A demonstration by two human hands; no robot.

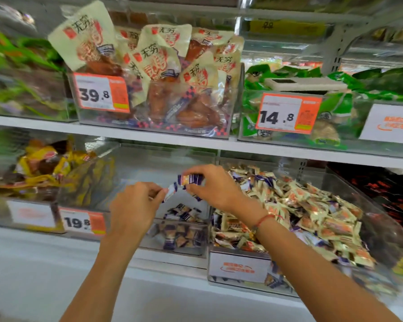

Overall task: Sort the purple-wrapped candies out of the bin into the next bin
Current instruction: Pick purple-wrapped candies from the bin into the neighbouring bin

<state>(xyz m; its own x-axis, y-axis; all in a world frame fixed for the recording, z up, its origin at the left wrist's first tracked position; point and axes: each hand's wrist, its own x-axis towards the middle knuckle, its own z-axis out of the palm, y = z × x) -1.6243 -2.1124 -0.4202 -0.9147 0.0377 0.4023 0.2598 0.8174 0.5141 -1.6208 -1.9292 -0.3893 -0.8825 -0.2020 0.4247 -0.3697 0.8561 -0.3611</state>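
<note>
Both forearms reach up from the bottom edge toward the lower shelf. Left hand pinches a purple-wrapped candy at its fingertips, back of the hand toward the camera, above the clear middle bin, where a small pile of purple candies lies. Right hand, a red string at its wrist, grips a second purple candy between curled fingers and thumb, just beside the first. To the right, the fuller bin brims with cream and purple wrappers. Above, a white shelf carries clear bins with price tags reading 39.8 and 14.8.
</note>
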